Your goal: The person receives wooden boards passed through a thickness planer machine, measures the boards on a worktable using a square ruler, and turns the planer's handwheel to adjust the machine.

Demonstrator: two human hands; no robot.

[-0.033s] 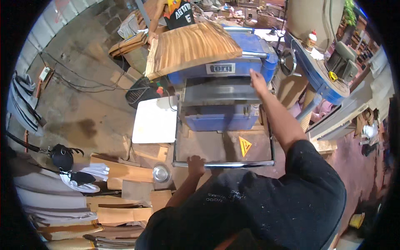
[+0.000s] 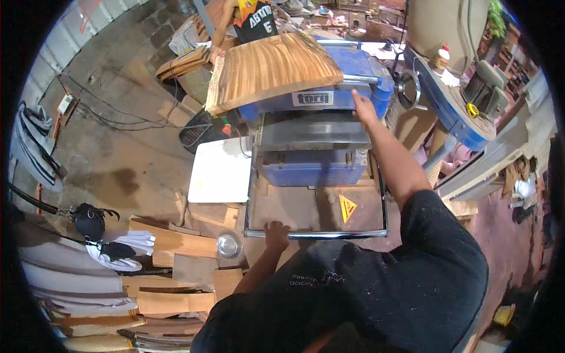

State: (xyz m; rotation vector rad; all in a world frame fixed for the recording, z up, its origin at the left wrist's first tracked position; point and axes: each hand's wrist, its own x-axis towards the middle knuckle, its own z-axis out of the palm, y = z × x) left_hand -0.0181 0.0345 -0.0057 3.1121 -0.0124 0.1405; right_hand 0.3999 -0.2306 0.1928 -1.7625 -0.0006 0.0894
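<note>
Before me stands a blue thickness planer [image 2: 315,167] with a chrome bar frame [image 2: 335,234] at its near side. My left hand [image 2: 276,235] grips the front bar near its left end, fingers curled over it. My right hand [image 2: 363,109] is at the planer's upper right front, a finger stretched upward and nothing visible in it; whether it touches the casing I cannot tell. A thick striped wooden slab [image 2: 273,67] lies tilted across the planer's top. At its left edge is the hand [image 2: 217,54] of another person standing behind.
A white panel [image 2: 219,173] and a black crate [image 2: 195,130] are left of the planer. Cables [image 2: 135,122] cross the floor. Boards [image 2: 182,238] and a round metal tin [image 2: 228,246] lie nearer me. On the right, a blue-edged machine table [image 2: 456,120] carries a glue bottle [image 2: 441,59].
</note>
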